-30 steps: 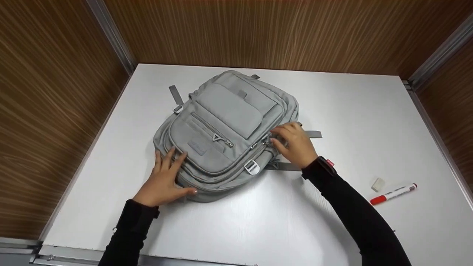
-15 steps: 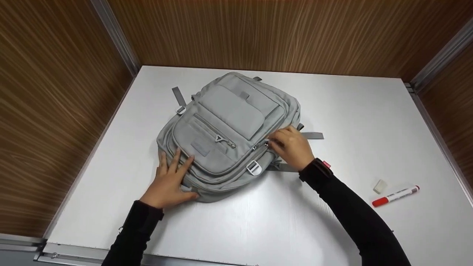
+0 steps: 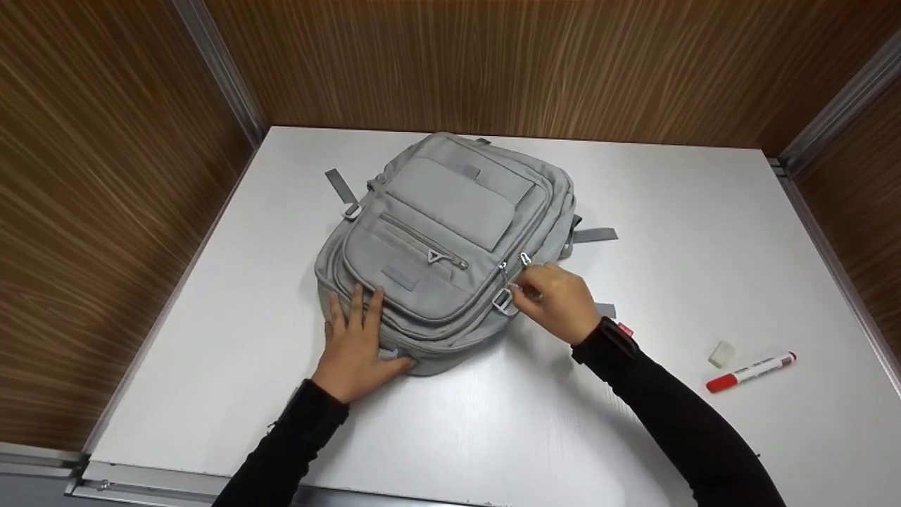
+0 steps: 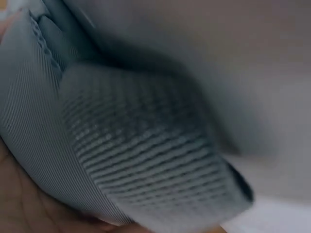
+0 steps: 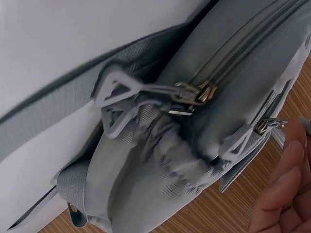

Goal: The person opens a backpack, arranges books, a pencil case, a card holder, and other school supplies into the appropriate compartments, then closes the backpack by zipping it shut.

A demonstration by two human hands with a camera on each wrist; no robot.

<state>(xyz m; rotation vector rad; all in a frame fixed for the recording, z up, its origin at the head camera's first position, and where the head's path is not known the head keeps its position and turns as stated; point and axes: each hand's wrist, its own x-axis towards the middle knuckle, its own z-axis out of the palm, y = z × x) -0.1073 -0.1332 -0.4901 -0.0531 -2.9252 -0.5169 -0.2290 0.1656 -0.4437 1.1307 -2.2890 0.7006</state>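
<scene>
A grey backpack lies front side up on the white table. My left hand rests on its near left end, fingers spread over the fabric and thumb along the lower edge. At the bag's right side, my right hand pinches a zipper pull between thumb and forefinger; its metal slider shows in the right wrist view. Other zipper pulls with triangular tabs hang from a zipper nearby. A white strap buckle sits beside the right fingertips. The left wrist view shows mostly webbing and fabric.
Right of the bag lie a white eraser and a red-capped marker on the white table. Loose straps stick out from the bag's sides. Brown wood-grain panels stand at the back and both sides.
The backpack has shifted and turned slightly to the right. My left hand has moved right with it. My right hand has come a little nearer along the bag's side, pinching the pull.
</scene>
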